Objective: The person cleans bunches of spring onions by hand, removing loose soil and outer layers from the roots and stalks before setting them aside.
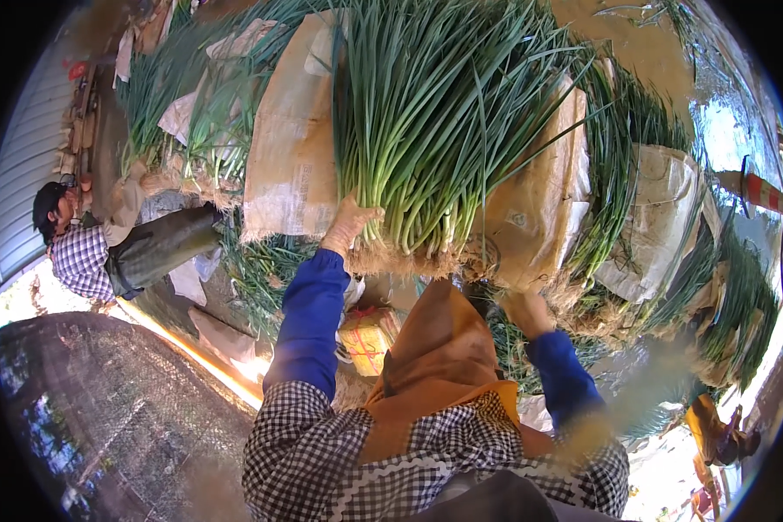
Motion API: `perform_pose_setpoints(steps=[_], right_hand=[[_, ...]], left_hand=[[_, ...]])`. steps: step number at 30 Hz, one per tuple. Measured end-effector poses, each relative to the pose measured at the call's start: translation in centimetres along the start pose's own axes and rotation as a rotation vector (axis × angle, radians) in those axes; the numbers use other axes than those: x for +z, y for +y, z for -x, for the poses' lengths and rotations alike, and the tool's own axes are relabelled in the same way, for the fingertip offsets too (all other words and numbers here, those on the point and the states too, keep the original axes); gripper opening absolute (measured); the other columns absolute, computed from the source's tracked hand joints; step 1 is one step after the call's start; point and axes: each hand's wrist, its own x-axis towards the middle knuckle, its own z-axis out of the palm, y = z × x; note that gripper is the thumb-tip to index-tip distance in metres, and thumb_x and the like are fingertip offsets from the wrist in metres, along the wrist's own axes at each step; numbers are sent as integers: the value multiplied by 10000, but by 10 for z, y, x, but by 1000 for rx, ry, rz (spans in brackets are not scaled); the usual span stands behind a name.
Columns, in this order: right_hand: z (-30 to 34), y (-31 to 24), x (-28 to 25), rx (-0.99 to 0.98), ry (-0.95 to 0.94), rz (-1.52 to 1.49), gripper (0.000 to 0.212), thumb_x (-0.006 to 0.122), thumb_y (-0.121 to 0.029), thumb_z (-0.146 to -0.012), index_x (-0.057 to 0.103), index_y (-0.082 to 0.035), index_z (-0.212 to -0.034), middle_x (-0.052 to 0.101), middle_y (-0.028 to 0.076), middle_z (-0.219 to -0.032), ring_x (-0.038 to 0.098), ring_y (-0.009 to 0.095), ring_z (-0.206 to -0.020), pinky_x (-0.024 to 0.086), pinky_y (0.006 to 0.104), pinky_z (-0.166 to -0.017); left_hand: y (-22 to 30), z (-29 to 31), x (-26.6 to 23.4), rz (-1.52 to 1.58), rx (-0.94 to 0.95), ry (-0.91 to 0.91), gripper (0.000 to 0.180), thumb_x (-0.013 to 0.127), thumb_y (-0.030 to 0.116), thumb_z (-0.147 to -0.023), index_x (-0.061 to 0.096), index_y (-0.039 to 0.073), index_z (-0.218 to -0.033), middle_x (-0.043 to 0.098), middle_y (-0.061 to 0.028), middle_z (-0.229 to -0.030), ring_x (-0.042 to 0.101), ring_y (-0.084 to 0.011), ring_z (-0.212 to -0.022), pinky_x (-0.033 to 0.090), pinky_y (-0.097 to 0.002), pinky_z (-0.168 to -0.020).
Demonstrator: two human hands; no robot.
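A large heap of scallions [426,130] lies in front of me, long green leaves pointing away and pale stems and brown roots [400,261] toward me. My left hand [350,224] is closed round stems at the heap's left edge, its thumb lying across them. Beside it spreads a tan woven sack [291,148]. A second tan sack [531,200] lies along the right side of the scallions. My right hand [527,311] is at that sack's near lower edge, beside hanging roots; its fingers are mostly hidden there.
More scallions [618,165] and a pale sack [661,209] lie to the right. Further bundles [217,113] stand at the far left, where another person [83,252] works. A yellow package with red string [367,337] sits below the heap. Dark netting [122,418] covers the near left.
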Motion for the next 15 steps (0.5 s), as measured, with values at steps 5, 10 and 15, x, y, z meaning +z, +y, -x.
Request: perform_pose_setpoints(steps=[5,10,15], right_hand=[[-138,-77,-59,17,561,-491,291,618,-325,-748,565,-66,-872,608,149,-796,584,337,-754,457,437,-657],[-172,-68,-39,-23,515,-474,245,592,-319,-762,583,-108,-884,622,141,-794,587,340,-751,468,429,-649],[-95,-55,-95,120,103,-1279,223,538,-261,-834,590,-48,-794,582,86,-629,542,192,-527,431,298,-509]], left_hand=[[1,8,16,-85,0,81,737,784,143,-633,394,-21,-1237,540,-151,-1111,559,-265,-952,483,-337,-871],[6,7,50,-143,74,110,1042,807,391,-576,226,-15,-1339,312,-252,-1335,309,-322,-1251,287,-408,-1043],[-22,5,47,-302,341,358,867,727,72,-677,189,32,-1356,430,-185,-1242,428,-292,-1140,346,-345,-1001]])
